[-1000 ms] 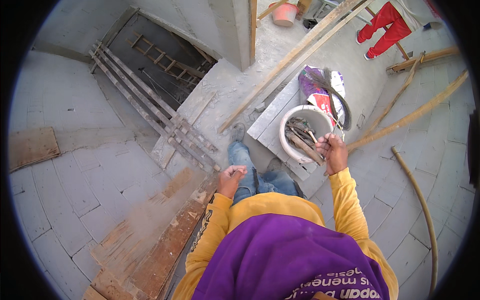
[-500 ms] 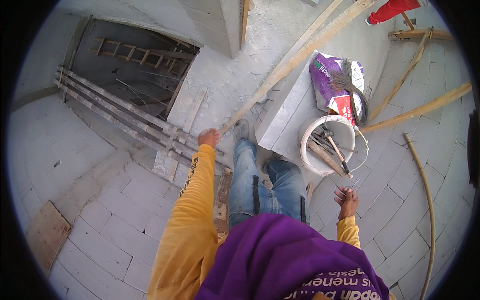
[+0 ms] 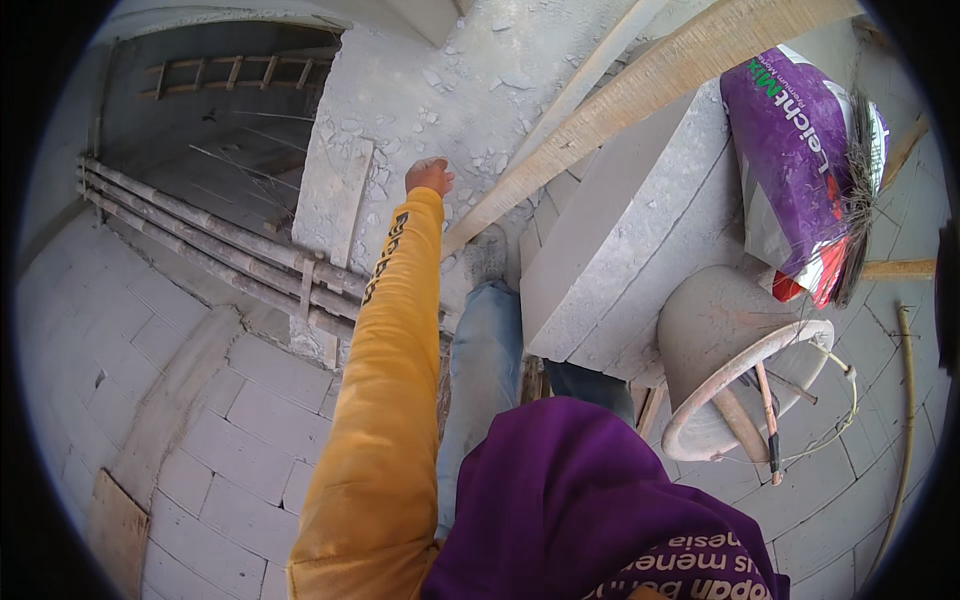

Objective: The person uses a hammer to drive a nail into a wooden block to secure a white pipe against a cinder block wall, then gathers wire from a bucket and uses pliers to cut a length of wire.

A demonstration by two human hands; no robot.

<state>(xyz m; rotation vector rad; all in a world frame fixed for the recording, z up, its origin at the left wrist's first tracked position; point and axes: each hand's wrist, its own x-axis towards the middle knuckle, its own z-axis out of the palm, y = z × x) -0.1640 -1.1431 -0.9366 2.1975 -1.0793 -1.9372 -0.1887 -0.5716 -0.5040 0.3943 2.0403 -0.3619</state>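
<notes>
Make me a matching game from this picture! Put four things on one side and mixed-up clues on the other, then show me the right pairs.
Things:
1. Left hand
2. Bucket
3. Bag
4. Ladder

Clues:
A. Has handles sticking out of its mouth
B. Seen in the dark opening at the upper left
C. Pokes out of a yellow sleeve
D. Mostly purple, with white and red parts

Right pairs: 1-C, 2-A, 3-D, 4-B
</notes>
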